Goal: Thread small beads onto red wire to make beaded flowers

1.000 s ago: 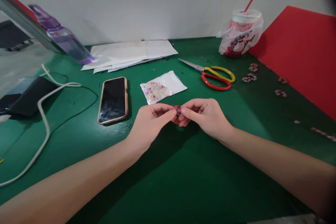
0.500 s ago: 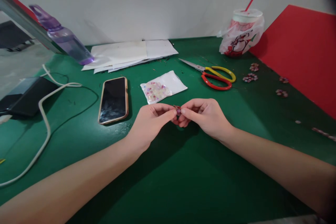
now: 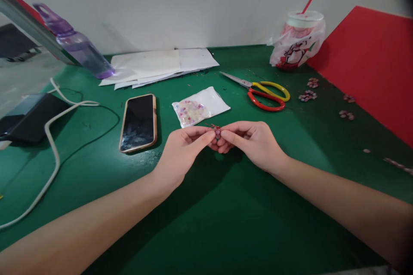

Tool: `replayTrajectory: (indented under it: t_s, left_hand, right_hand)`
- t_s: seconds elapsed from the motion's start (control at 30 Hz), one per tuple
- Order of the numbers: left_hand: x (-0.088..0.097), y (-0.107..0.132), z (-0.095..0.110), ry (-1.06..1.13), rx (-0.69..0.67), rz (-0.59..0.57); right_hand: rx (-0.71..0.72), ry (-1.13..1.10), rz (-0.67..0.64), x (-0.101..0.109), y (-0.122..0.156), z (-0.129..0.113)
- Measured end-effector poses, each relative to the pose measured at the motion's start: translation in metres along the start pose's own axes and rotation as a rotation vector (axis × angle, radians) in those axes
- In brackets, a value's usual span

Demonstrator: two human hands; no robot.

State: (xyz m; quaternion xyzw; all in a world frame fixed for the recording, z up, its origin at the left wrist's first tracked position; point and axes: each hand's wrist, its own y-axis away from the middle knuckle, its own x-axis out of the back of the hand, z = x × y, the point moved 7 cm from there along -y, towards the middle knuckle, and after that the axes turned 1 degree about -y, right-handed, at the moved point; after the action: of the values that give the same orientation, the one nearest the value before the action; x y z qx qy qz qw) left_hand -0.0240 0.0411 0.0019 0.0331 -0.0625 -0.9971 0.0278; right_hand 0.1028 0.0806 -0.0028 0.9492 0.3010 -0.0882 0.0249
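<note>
Between my fingertips is a small pink beaded piece (image 3: 217, 132) with thin reddish wire ends sticking out at its top. My left hand (image 3: 189, 144) pinches it from the left, thumb against forefinger. On the other side my right hand (image 3: 250, 139) grips it the same way, its fingers curled beneath. Much of the piece is hidden by the fingers. Just beyond the hands lies a clear-fronted packet (image 3: 200, 107) of pale and pink beads. Scissors (image 3: 266, 94) with one yellow and one red handle rest behind my right hand, blades pointing left.
A phone (image 3: 139, 122) lies left of the packet. White papers (image 3: 155, 66), a purple bottle (image 3: 84, 51) and a bagged drink cup (image 3: 297, 43) stand along the back. Beaded flowers (image 3: 307, 96) are at right, near a red board (image 3: 371, 60). A white cable (image 3: 53, 146) curves at left.
The fingertips have parted slightly, so more of the beaded piece and its wire ends shows. Both hands stay almost in the same place; the view has shifted a little.
</note>
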Motion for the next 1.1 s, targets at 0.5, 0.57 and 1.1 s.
replayTrajectory:
  t_s: [0.5,0.57,1.1]
  left_hand:
    - [0.001,0.002,0.001,-0.022,-0.065,-0.012]
    - [0.002,0.002,0.001,-0.014,-0.079,-0.002]
    - [0.008,-0.001,-0.002,0.214,-0.063,0.048]
  right_hand:
    - [0.179,0.369,-0.017,0.001,0.008,-0.013]
    - [0.318,0.536,-0.075,-0.006,0.012,-0.021]
    - [0.351,0.374,0.318,0.023,0.012,-0.032]
